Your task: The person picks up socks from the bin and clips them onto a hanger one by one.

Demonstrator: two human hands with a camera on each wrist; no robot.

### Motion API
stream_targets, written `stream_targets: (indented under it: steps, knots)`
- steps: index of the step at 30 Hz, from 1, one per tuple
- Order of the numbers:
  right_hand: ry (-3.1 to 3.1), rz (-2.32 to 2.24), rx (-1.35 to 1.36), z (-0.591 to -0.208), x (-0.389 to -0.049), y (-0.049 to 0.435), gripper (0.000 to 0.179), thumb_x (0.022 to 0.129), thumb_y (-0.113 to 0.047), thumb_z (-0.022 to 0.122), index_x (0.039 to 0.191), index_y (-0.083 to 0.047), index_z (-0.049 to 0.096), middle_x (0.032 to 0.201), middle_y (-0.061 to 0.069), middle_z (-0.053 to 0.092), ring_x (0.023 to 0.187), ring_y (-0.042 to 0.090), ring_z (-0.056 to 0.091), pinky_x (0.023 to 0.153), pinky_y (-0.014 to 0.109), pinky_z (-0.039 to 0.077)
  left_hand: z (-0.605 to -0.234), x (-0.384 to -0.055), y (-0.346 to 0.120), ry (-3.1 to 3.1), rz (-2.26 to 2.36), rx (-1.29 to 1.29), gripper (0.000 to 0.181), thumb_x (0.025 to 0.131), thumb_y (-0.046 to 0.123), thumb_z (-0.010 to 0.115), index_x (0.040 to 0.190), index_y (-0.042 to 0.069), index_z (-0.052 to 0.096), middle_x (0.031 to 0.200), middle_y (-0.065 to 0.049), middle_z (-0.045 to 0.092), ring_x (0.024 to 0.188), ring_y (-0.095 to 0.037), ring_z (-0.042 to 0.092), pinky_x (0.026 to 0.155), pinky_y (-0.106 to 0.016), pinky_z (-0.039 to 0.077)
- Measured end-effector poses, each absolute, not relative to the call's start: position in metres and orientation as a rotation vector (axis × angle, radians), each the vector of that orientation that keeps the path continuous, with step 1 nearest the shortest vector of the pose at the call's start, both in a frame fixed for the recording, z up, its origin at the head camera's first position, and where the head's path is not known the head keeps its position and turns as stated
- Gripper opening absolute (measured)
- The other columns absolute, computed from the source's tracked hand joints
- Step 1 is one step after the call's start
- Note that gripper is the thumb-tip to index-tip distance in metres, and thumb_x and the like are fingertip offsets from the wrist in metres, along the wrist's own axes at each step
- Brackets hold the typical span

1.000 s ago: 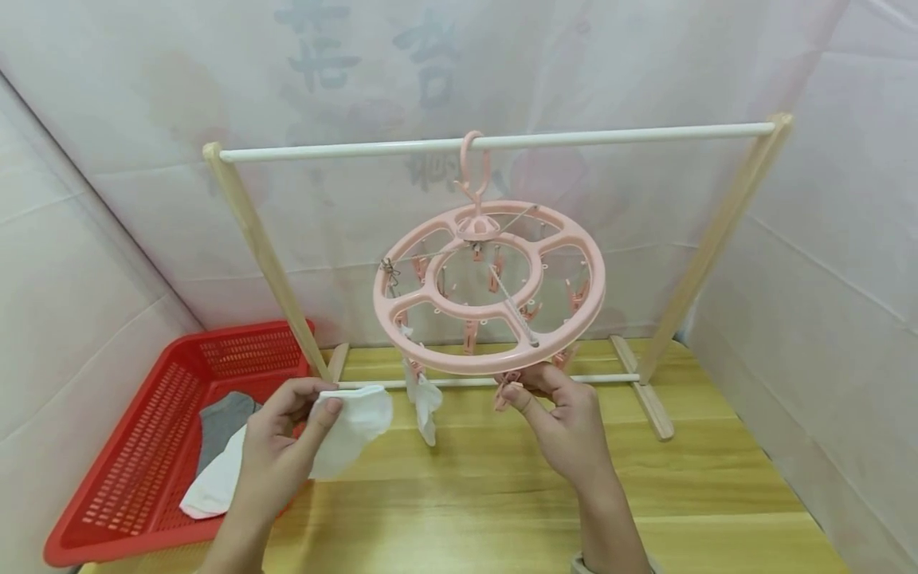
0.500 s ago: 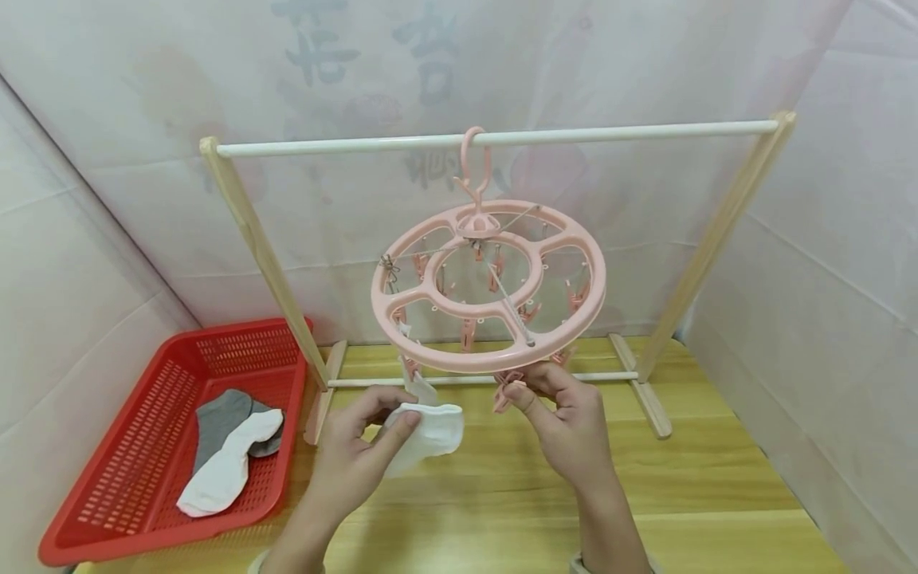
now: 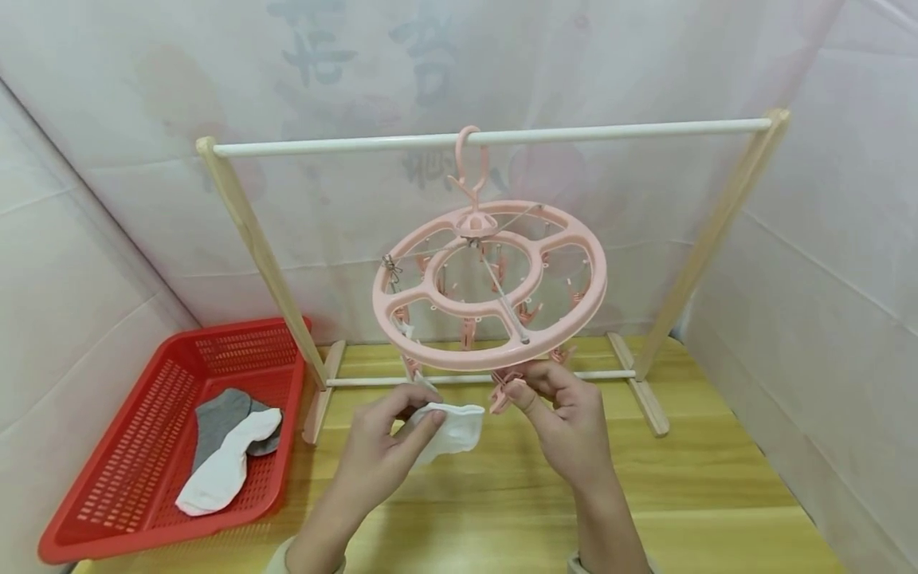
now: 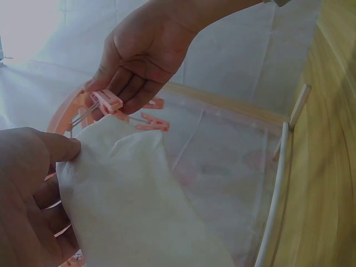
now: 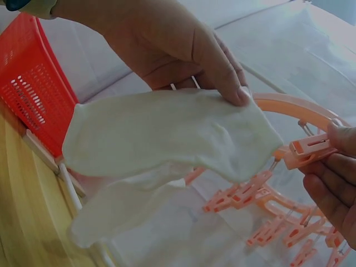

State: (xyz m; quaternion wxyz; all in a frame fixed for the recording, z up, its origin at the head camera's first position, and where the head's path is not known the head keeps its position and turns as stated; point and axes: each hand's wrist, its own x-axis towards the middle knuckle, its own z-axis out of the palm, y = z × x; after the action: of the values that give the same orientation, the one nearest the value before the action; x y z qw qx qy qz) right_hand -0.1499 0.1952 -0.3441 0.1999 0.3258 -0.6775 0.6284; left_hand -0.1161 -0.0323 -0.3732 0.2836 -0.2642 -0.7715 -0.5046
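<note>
My left hand (image 3: 390, 434) pinches a white sock (image 3: 462, 430) by its upper edge, thumb on top, below the front of the round pink clip hanger (image 3: 459, 363). To its right, my right hand (image 3: 570, 422) pinches a pink clothespin (image 3: 500, 396) that hangs from the hanger's rim. The sock's edge is right by the tip of the clothespin (image 5: 306, 150) in the right wrist view. Another white sock (image 5: 119, 214) hangs behind the held one; in the head view my left hand mostly hides it.
The hanger hooks onto the white bar (image 3: 610, 132) of a wooden rack. More pink clothespins (image 5: 267, 228) dangle from its rings. At the left, a red basket (image 3: 60, 526) holds a white sock (image 3: 222, 470) and grey socks (image 3: 218, 418). Fabric walls (image 3: 810, 319) enclose the wooden table (image 3: 717, 494).
My left hand has carried the white sock rightward from beside the basket to close by the clothespin. The right hand keeps its pinch in nearly the same place.
</note>
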Motion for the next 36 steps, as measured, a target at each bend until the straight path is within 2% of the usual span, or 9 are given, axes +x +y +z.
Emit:
stream_targets:
  steps: [2,6,9,11,19,24,28,36]
  knots:
    - [-1.889,1.771,0.916,-0.343,-0.151,0.195,0.013,0.089,0.011,0.065,0.100,0.006,0.069,0.088,0.020,0.075,0.085,0.017,0.075,0.114,0.030,0.037,-0.373,-0.118,-0.030,-2.055,-1.335,-0.729,0.012,0.091,0.007,0.072,0.100,0.015,0.068,0.091,0.002,0.072,0.072,-0.008,0.065,0.064,-0.024,0.056]
    - [-1.849,1.831,0.943,-0.341,-0.152,0.195,0.012,0.090,0.010,0.064,0.102,0.008,0.068,0.090,0.022,0.074,0.085,0.018,0.075,0.103,0.030,0.049,-0.374,-0.121,-0.026,-2.058,-1.289,-0.754,0.011,0.092,0.009,0.071,0.101,0.014,0.068,0.090,0.003,0.072,0.070,-0.006,0.063,0.062,-0.022,0.054]
    - [-1.804,1.881,0.981,-0.340,-0.153,0.194,0.013,0.091,0.012,0.062,0.103,0.010,0.067,0.089,0.024,0.073,0.082,0.019,0.075,0.086,0.033,0.058,-0.374,-0.121,-0.024,-2.071,-1.257,-0.754,0.009,0.093,0.011,0.071,0.100,0.015,0.068,0.089,0.004,0.072,0.070,-0.005,0.063,0.061,-0.022,0.054]
    - [-1.783,1.910,1.001,-0.341,-0.153,0.193,0.014,0.091,0.013,0.061,0.103,0.010,0.066,0.088,0.023,0.073,0.080,0.020,0.075,0.083,0.035,0.058,-0.374,-0.121,-0.022,-2.075,-1.244,-0.759,0.007,0.093,0.012,0.071,0.100,0.014,0.068,0.088,0.004,0.071,0.070,-0.004,0.062,0.061,-0.022,0.054]
    - [-1.821,1.937,0.959,-0.343,-0.151,0.192,0.011,0.091,0.010,0.063,0.102,0.011,0.066,0.092,0.024,0.073,0.083,0.019,0.075,0.080,0.036,0.059,-0.373,-0.122,-0.014,-2.081,-1.199,-0.779,0.007,0.094,0.015,0.070,0.100,0.014,0.068,0.086,0.006,0.069,0.069,-0.002,0.059,0.063,-0.013,0.050]
    - [-1.848,1.937,0.934,-0.344,-0.150,0.192,0.011,0.091,0.009,0.063,0.102,0.011,0.066,0.096,0.019,0.074,0.088,0.017,0.074,0.080,0.034,0.060,-0.371,-0.122,-0.012,-2.067,-1.198,-0.776,0.006,0.094,0.015,0.070,0.100,0.015,0.068,0.082,0.008,0.068,0.066,-0.001,0.056,0.061,-0.012,0.048]
    - [-1.860,1.930,0.932,-0.345,-0.149,0.191,0.012,0.092,0.008,0.063,0.103,0.011,0.067,0.098,0.017,0.075,0.092,0.017,0.074,0.081,0.032,0.059,-0.370,-0.122,-0.010,-2.058,-1.206,-0.764,0.007,0.094,0.016,0.070,0.101,0.017,0.068,0.082,0.009,0.068,0.064,-0.001,0.054,0.060,-0.013,0.047]
    - [-1.851,1.949,0.964,-0.345,-0.149,0.189,0.013,0.091,0.010,0.063,0.103,0.009,0.067,0.093,0.020,0.074,0.086,0.016,0.074,0.079,0.034,0.060,-0.366,-0.120,-0.007,-2.023,-1.258,-0.773,0.009,0.093,0.014,0.071,0.102,0.016,0.069,0.088,0.006,0.071,0.065,-0.003,0.057,0.056,-0.018,0.050]
